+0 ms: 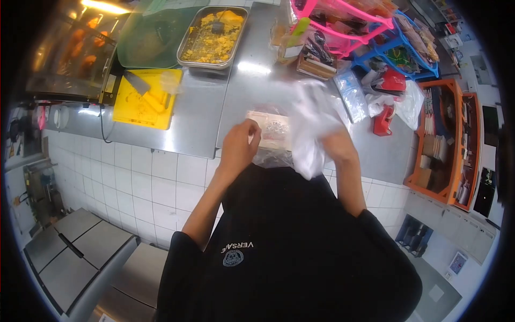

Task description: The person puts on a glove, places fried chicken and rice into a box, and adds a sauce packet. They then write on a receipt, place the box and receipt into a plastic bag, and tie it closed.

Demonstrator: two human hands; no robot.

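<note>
A small cardboard box [268, 129] with a printed design lies at the front edge of the steel table, with clear plastic [272, 158] below it. My left hand [241, 141] is at the box's left end, its fingers curled and closed; what they pinch, if anything, is hidden. A white plastic bag [315, 121], smeared by motion, hangs from my right hand [339, 145], which is closed on it. The bag covers the right end of the box.
Left on the steel table [201, 110] are a knife [144, 90] on a yellow cutting board [124, 110] and a metal tray [181, 60] of yellow food. Pink [370, 35] and blue baskets [397, 45], plus a red tape dispenser [383, 121], stand right, near an orange crate [458, 134].
</note>
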